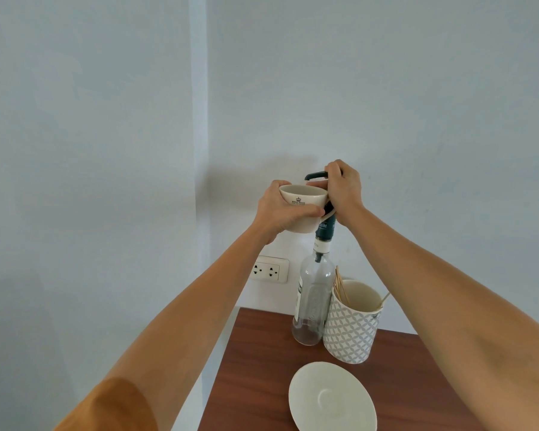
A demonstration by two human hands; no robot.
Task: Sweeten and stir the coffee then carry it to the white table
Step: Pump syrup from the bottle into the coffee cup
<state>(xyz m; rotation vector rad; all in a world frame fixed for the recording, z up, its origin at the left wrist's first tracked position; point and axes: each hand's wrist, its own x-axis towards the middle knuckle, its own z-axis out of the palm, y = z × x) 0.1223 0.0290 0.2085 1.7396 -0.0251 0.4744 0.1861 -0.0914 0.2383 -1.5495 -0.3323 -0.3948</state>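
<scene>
Head view: left hand (285, 209) wrapped around a cream cup (302, 213), lifted well above the worktop (255, 368) and tipped slightly, rim just under the dark spout of a pump dispenser (316, 175). Right hand (344, 189) clenched over the pump head, pressing from above. Pump fitted into the neck of a clear glass bottle (311, 300), standing upright near the back of the brown wooden worktop. Just beside the bottle, touching or nearly so, a patterned grey-and-white holder (350, 331) with thin wooden stirrers (341, 287) leaning inside. Nearer the camera, a white saucer (332, 396) lying bare on the wood. On the pale wall behind, a white double socket (269, 269). Cup contents not visible from this angle. Orange sleeve (112, 405) at the left upper arm.
</scene>
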